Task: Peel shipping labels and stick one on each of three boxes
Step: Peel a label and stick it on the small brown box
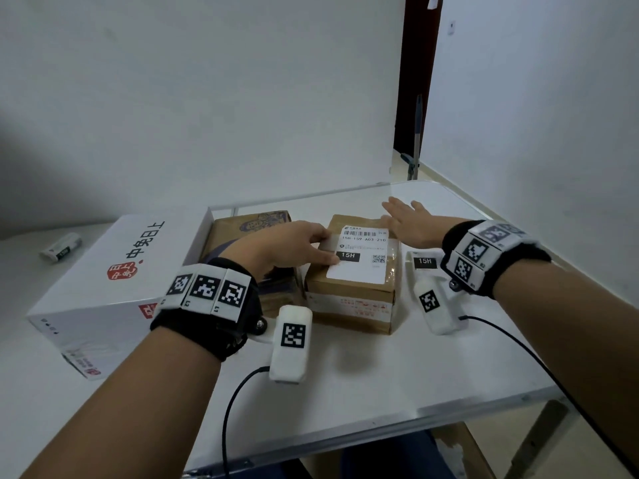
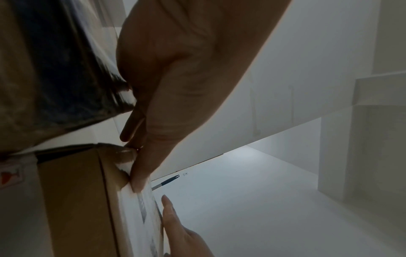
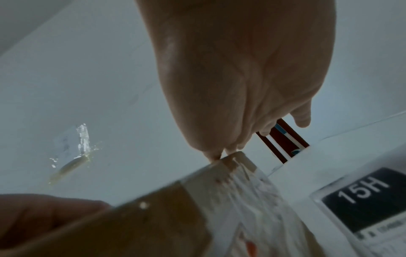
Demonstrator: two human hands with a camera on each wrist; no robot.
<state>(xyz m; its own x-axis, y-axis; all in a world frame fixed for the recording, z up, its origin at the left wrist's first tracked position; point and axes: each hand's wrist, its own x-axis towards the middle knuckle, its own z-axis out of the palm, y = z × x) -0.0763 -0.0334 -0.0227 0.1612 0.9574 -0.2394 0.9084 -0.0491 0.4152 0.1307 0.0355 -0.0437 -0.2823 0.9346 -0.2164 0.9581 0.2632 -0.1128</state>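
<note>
A small brown cardboard box (image 1: 352, 299) stands mid-table with a white shipping label (image 1: 363, 261) lying on its top. My left hand (image 1: 294, 247) reaches from the left, its straight fingers pressing the label's left edge; the left wrist view shows a fingertip on that label (image 2: 136, 217) at the box (image 2: 72, 200) corner. My right hand (image 1: 411, 219) is flat with spread fingers, touching the box's far right corner (image 3: 230, 160). A second brown box (image 1: 249, 229) with dark tape sits just left, partly hidden by my left hand. A large white box (image 1: 114, 271) lies at the far left.
Another label sheet (image 1: 424, 261) marked 15H lies on the white table (image 1: 380, 375) right of the small box, under my right wrist. A small white packet (image 1: 61, 247) rests far left. A pole (image 1: 416, 133) stands behind the table's back right corner. Black cables trail from both wrists.
</note>
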